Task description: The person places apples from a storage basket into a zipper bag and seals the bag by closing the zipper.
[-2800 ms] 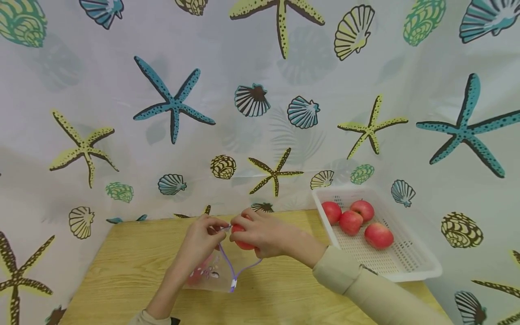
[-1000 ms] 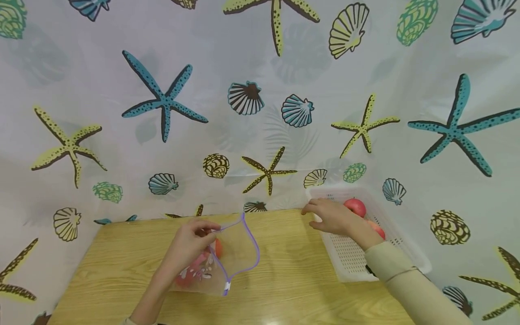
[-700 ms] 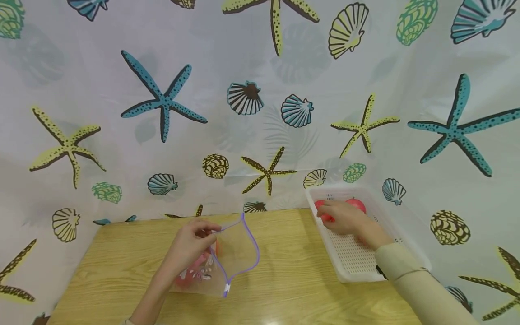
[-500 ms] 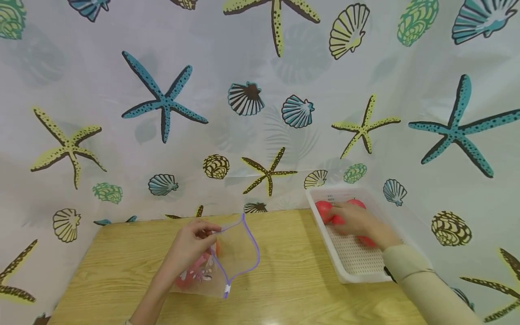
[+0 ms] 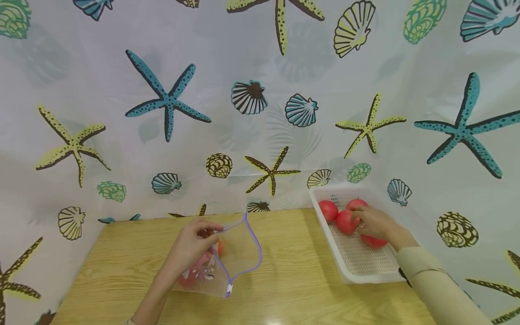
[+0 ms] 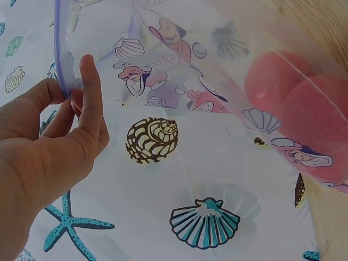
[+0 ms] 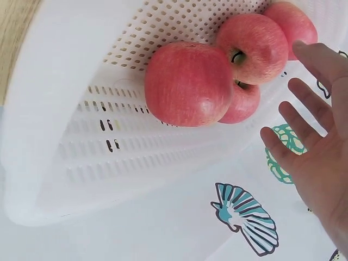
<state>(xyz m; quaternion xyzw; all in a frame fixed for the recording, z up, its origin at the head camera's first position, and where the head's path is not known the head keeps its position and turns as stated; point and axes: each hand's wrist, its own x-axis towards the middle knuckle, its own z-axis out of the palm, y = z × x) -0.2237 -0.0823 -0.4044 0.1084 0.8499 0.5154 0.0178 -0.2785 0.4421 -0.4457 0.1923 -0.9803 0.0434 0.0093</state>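
Note:
A clear zip bag [image 5: 239, 257] with purple edging and printed cartoon figures lies on its side, its mouth spread toward the right. My left hand [image 5: 191, 246] pinches the upper edge of that mouth between thumb and fingers. Red apples [image 6: 315, 114] show through the plastic in the left wrist view. My right hand [image 5: 375, 223] is over the white basket [image 5: 338, 264], beside several red apples [image 5: 346, 222]. In the right wrist view its fingers [image 7: 299, 125] are spread and loosely bent, with nothing between them; the nearest apple [image 7: 291, 27] lies by the thumb.
The perforated basket stands at the right of the wooden table [image 5: 292, 271], against a patterned curtain [image 5: 260, 90] with starfish and shells. Bare wood lies between bag and basket.
My right hand earlier held an apple at the bag's mouth; it then went to the basket without it. Lately it has shifted right across the apples. My left hand keeps its pinch.

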